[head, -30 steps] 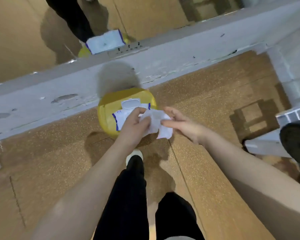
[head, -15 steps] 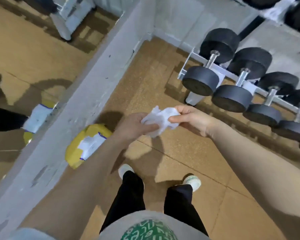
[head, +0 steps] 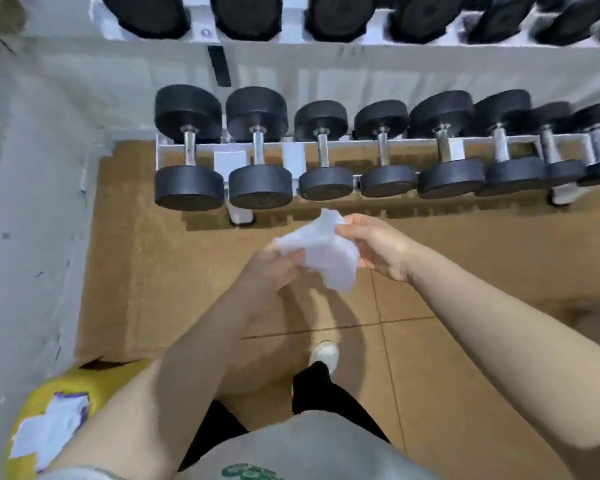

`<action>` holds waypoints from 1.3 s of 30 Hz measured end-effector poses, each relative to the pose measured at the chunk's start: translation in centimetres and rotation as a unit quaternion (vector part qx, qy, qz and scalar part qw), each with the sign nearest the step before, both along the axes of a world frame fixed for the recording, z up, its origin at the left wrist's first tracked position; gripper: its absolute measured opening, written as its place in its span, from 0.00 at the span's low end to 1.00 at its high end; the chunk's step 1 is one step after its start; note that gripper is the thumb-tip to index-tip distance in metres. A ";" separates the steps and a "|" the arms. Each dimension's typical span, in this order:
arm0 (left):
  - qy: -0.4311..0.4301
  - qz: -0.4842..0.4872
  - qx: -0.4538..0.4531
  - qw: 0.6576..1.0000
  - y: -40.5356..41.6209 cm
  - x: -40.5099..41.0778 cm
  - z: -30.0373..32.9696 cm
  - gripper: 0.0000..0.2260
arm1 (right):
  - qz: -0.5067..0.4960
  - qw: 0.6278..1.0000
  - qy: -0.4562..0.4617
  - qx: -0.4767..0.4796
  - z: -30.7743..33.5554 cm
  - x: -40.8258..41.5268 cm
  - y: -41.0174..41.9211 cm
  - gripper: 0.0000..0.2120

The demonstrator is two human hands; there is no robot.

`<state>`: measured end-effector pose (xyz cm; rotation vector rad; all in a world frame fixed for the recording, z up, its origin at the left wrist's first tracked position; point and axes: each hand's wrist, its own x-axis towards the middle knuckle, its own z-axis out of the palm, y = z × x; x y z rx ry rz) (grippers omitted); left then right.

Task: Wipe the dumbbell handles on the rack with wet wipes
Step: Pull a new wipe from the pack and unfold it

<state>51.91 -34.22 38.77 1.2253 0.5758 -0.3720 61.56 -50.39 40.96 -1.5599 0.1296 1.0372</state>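
You are at the preparing step: a white wet wipe (head: 321, 252) is stretched between your two hands in front of the rack (head: 293, 157), and no handle has been touched with it yet. Your left hand (head: 274, 271) pinches the wipe's lower left edge with thumb over fingers, and your right hand (head: 374, 242) pinches its upper right corner, so both are grasping the same sheet, which hangs crumpled between them above the floor. The dumbbells (head: 189, 147) sit in a row on the lower tier, black heads front and back, bare metal handles (head: 189, 150) running across the white rails between them, well apart from the wipe. Next you likely need to open or fold the sheet into one palm, then reach forward and down and wrap it round a handle, probably the leftmost. The yellow wipes pack (head: 42, 420) lies on the floor at your lower left, against the wall, with a white sheet showing at its opening; how full it is cannot be told.
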 end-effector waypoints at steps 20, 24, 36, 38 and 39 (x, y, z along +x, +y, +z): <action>-0.110 -0.422 0.093 0.895 -36.5 26.9 2.6 0.13 | -0.213 0.963 -0.148 -0.068 3.7 10.9 -42.9 0.15; -0.198 -0.469 0.063 0.858 -44.8 33.8 2.4 0.13 | -0.126 0.948 -0.238 -0.168 4.0 16.1 -51.6 0.16; -0.436 -0.614 0.327 0.571 -69.0 53.5 2.0 0.11 | 0.040 0.752 -0.460 -0.469 4.4 31.4 -73.8 0.20; -0.438 -0.598 0.303 0.599 -71.4 54.9 2.3 0.14 | -0.045 0.767 -0.449 -0.456 4.2 32.7 -76.3 0.21; -0.427 -0.584 0.287 0.628 -72.9 55.6 2.6 0.15 | -0.080 0.788 -0.423 -0.441 4.0 33.5 -77.7 0.21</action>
